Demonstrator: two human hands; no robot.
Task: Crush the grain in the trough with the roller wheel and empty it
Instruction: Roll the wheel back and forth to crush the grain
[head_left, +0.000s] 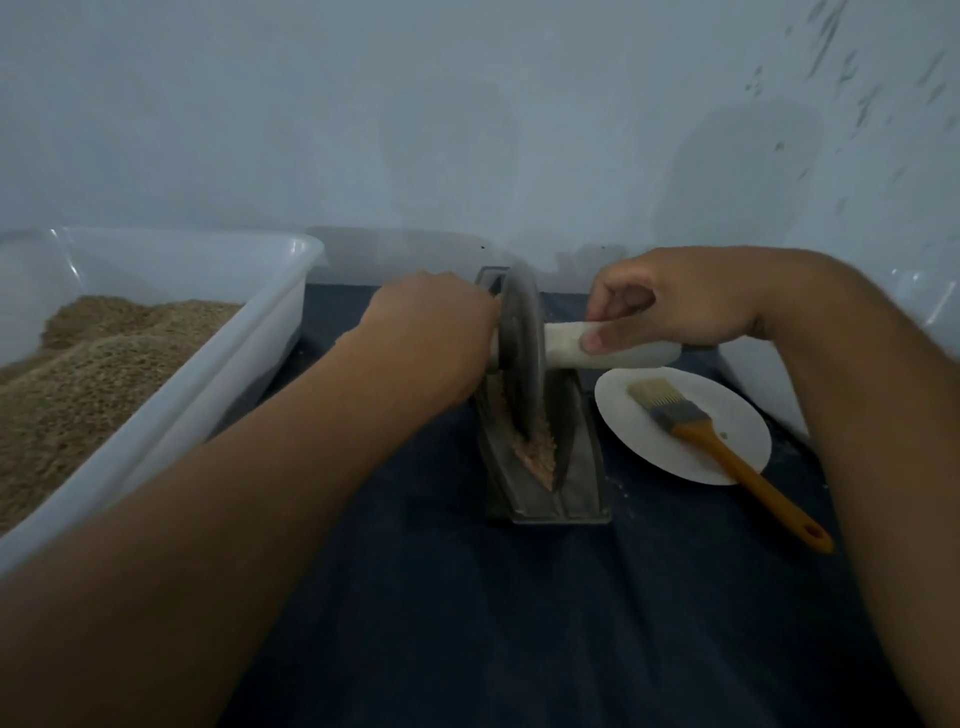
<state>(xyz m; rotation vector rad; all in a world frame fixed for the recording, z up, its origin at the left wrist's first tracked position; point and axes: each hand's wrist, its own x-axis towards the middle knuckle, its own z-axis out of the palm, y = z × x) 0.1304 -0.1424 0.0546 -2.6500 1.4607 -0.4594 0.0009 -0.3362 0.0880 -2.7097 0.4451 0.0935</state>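
Note:
A dark metal boat-shaped trough (582, 467) stands on the dark cloth in front of me. Brownish crushed grain (537, 457) lies along its groove. A grey roller wheel (519, 358) stands upright in the groove, toward the far end. A pale wooden axle handle (623, 353) sticks out to its right. My right hand (675, 306) grips that handle from above, thumb on its front. My left hand (436, 332) grips the handle on the wheel's left side, which the hand hides.
A large translucent plastic tub (280, 332) holding brown grain stands at the left. A white plate (649, 447) to the right of the trough carries a brush (727, 447) with an orange handle. Another clear tub edge (924, 301) shows at far right. A pale wall rises behind.

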